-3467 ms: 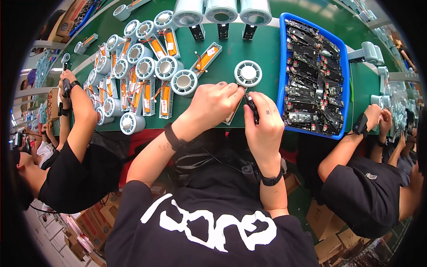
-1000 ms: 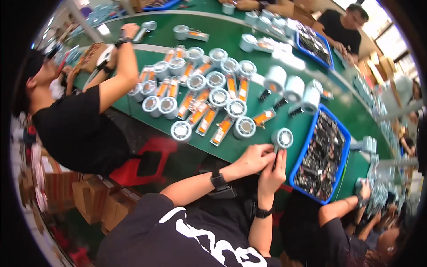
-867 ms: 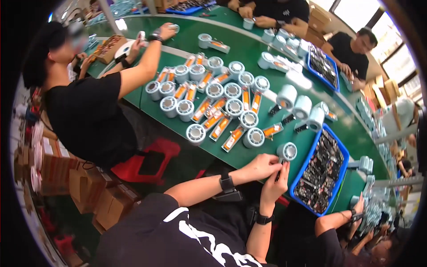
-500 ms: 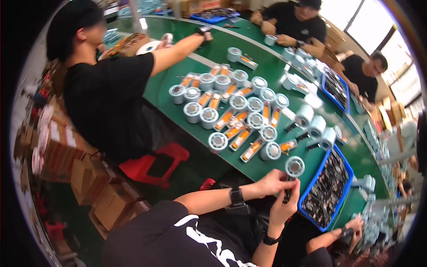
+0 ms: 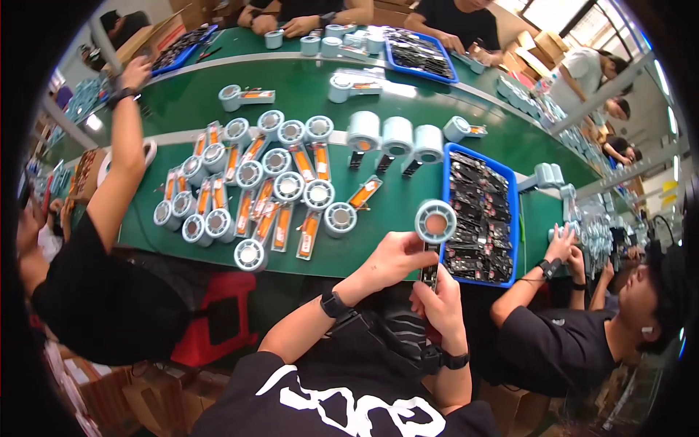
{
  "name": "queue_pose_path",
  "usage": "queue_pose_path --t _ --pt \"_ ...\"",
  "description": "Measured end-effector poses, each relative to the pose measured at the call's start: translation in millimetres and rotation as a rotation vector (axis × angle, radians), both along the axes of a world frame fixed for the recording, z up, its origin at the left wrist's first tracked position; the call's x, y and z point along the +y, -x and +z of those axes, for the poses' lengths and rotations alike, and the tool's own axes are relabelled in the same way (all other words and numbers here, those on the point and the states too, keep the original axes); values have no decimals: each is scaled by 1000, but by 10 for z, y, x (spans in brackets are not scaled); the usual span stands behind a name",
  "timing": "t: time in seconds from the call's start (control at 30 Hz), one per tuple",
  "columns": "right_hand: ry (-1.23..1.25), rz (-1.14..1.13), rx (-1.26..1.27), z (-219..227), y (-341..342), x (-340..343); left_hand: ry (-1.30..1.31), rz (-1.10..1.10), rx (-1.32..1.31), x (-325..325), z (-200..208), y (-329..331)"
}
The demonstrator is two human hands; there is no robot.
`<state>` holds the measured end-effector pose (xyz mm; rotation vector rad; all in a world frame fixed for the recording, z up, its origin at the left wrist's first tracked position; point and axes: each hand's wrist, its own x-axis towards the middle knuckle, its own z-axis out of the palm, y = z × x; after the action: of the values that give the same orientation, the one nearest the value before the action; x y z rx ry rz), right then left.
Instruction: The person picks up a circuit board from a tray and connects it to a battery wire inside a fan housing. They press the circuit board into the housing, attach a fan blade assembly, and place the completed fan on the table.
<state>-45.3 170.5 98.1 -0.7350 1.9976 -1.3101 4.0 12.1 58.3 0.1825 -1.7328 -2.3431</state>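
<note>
Over the table's near edge, both my hands hold one light-blue round housing (image 5: 437, 212) with a copper-coloured disc in its centre. A narrow black circuit board (image 5: 430, 266) extends from it toward me. My left hand (image 5: 393, 258) is closed at the join of housing and board, thumb and fingers pinching from the left. Lower down, my right hand (image 5: 441, 300) grips the board's lower end, thumb along it. Just right of my hands lies a blue tray (image 5: 515, 211) full of black circuit boards (image 5: 477, 211). Some fingers are hidden behind the piece.
On the green table (image 5: 291, 109), several light-blue housings with orange-filled handles (image 5: 289, 186) cluster to the left. Three housings with black boards (image 5: 397, 136) stand beyond my hands. A co-worker's arm (image 5: 127, 156) reaches across at left; another co-worker's hands (image 5: 562, 246) work at right.
My view has swung to the right, so the table appears further left. Both hands still hold the housing and its board. The left co-worker's arm now reaches to a far blue tray.
</note>
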Motion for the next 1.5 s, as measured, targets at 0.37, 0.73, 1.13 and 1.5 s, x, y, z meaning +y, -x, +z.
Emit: queue_pose_path --t 0.37,0.73,1.13,1.5 --pt "-148 -74 404 328 2334 -1344 930 300 40 -236 -589 -5" --pt "-670 173 1026 -455 3140 -2672 830 362 -42 -232 -623 35" --pt "-285 678 1354 -309 3373 -3518 854 351 -24 -139 -518 134" --pt "-546 347 848 56 3382 -2718 817 392 -21 -226 -583 98"
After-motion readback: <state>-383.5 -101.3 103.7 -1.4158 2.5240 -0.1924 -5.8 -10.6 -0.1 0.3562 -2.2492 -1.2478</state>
